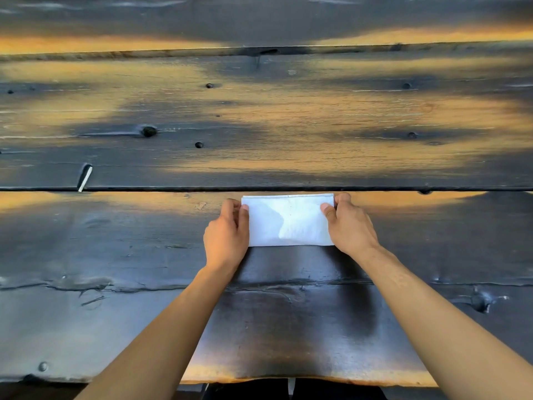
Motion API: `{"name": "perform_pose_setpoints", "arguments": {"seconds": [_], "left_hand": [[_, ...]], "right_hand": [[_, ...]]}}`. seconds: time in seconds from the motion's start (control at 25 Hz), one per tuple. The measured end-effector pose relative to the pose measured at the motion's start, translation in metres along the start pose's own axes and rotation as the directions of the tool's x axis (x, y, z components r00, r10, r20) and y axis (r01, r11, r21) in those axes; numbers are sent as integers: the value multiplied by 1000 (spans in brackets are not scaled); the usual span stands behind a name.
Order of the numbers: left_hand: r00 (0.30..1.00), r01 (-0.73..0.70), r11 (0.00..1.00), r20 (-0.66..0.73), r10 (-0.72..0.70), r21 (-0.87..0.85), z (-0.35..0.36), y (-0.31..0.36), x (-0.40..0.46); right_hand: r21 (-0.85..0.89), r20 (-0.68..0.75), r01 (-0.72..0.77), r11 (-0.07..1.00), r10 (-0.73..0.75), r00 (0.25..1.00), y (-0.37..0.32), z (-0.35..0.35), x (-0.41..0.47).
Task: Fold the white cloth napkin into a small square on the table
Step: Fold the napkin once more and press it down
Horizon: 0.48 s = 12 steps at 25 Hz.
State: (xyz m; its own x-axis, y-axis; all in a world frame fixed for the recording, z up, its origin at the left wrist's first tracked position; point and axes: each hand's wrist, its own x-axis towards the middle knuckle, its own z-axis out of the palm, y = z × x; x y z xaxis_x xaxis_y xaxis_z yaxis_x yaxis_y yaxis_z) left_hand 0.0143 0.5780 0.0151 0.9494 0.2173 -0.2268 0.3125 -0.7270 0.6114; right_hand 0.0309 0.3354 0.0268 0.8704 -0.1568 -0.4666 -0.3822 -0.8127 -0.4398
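Observation:
The white cloth napkin (pixel 288 220) lies flat on the dark wooden table (pixel 259 125) as a wide folded rectangle, its long sides running left to right. My left hand (pixel 226 235) pinches the napkin's far left corner between thumb and fingers. My right hand (pixel 350 223) pinches the far right corner the same way. Both hands rest against the short ends of the cloth and cover its side edges.
The table is made of broad charred planks with a seam (pixel 259 188) just beyond the napkin. Its near edge (pixel 288 381) runs below my forearms. A small white chip (pixel 84 178) sticks out of the seam at left.

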Motion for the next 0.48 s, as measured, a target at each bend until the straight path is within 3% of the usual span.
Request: {"name": "perform_pose_setpoints", "arguments": {"seconds": [0.32,0.48], "left_hand": [[999,-47,963,10,46,264,7,8,8],[999,-37,940,10,36,339,9,9,13]], "right_hand": [[31,-76,-62,998,64,995,-2,5,2],[213,-221,-150,965,197,955,0,5,1]]}}
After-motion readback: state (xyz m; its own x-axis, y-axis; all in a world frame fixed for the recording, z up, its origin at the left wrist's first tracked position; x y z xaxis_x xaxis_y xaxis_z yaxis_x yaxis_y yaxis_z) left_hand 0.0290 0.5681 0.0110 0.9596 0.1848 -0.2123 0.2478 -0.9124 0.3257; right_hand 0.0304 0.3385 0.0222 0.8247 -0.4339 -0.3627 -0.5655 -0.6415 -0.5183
